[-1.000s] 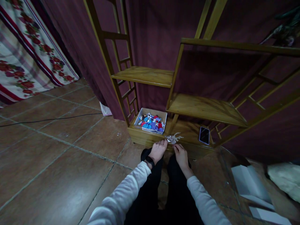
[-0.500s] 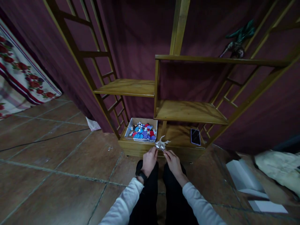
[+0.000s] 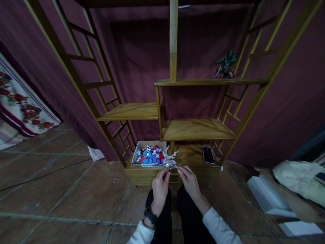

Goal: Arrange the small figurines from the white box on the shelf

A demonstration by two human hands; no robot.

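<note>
Both my hands pinch a small silvery deer figure with pale antlers [image 3: 170,160] in front of a low wooden shelf unit [image 3: 195,129]. My left hand [image 3: 159,187] grips it from the left, fingers closed. From the right, my right hand [image 3: 188,179] holds it with its fingertips. Just behind the figure, on the bottom shelf, sits a white box [image 3: 150,156] filled with blue, red and purple small pieces.
A phone [image 3: 208,154] lies flat on the bottom shelf at the right. A green figurine [image 3: 224,65] stands on the top shelf. White boxes [image 3: 265,198] and a pale cloth [image 3: 299,180] lie on the tiled floor at the right. A floral curtain [image 3: 20,110] hangs at left.
The view has tilted up and turned left, bringing the upper shelves and green figurine into sight. My hands have lifted the silvery deer slightly off the shelf edge.
</note>
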